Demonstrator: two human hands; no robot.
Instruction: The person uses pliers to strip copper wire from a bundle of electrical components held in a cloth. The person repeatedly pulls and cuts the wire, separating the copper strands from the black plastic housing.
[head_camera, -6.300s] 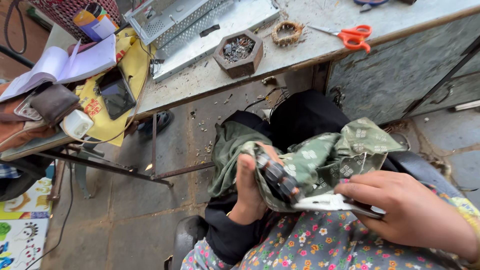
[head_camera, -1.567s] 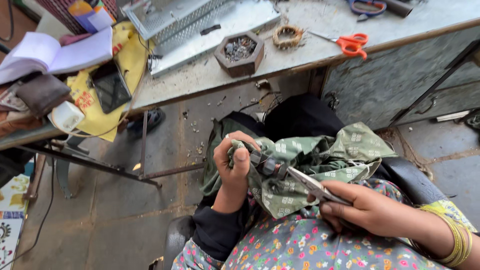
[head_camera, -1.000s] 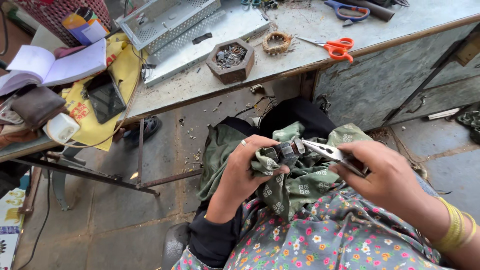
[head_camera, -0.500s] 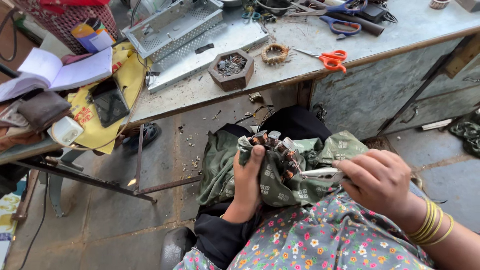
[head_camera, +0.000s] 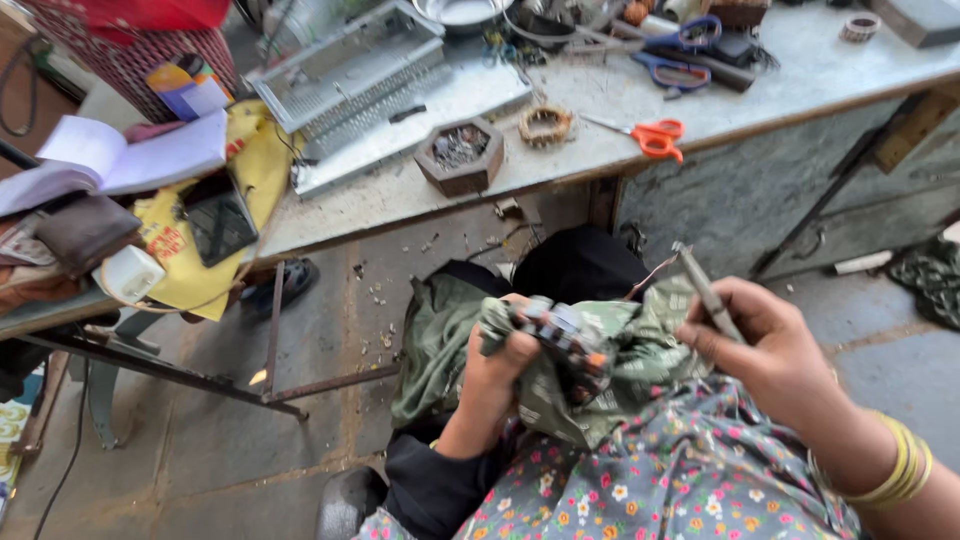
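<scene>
My left hand (head_camera: 497, 362) grips a small dark part with coloured windings (head_camera: 566, 338), wrapped in a green patterned cloth (head_camera: 640, 350) that lies over my lap. My right hand (head_camera: 770, 345) holds a thin grey metal tool (head_camera: 703, 290), its tip pointing up and away from the part. The tool and the part are apart, roughly a hand's width. A stack of gold bangles sits on my right wrist. The part's far side is hidden by the cloth and my fingers.
A metal workbench (head_camera: 700, 110) stands ahead with orange scissors (head_camera: 655, 137), blue scissors (head_camera: 672, 70), a hexagonal wooden tray (head_camera: 460, 155), a wire coil (head_camera: 545, 125) and a perforated metal tray (head_camera: 350, 80). At left lie an open notebook (head_camera: 120, 160), a phone (head_camera: 215, 215) and a white cup (head_camera: 130, 275).
My right hand has pulled the tool away from the part and tilted it upward. My left hand has kept its grip on the part and cloth. The view has tipped up toward the bench.
</scene>
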